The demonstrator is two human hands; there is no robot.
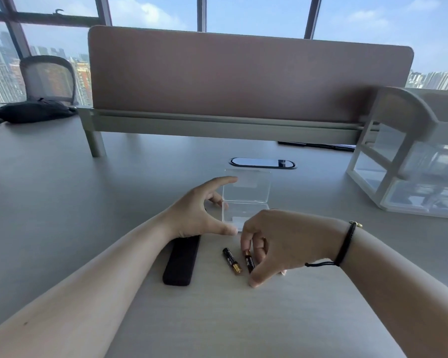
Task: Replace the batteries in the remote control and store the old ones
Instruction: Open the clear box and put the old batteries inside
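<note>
Storing step, likely: right hand [277, 244] pinches 1 battery [249, 260]; left hand [202, 208], open, steadies the open box [246, 200]. Next: lift it into the box, then the other battery [232, 260].

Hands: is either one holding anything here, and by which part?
The right hand pinches the right battery by its two ends. The left hand is open beside the clear box, holding nothing.

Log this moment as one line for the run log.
left hand: open, beside clear box, lid up | right hand: fingers on right battery | left battery: on desk | remote: flat
</note>
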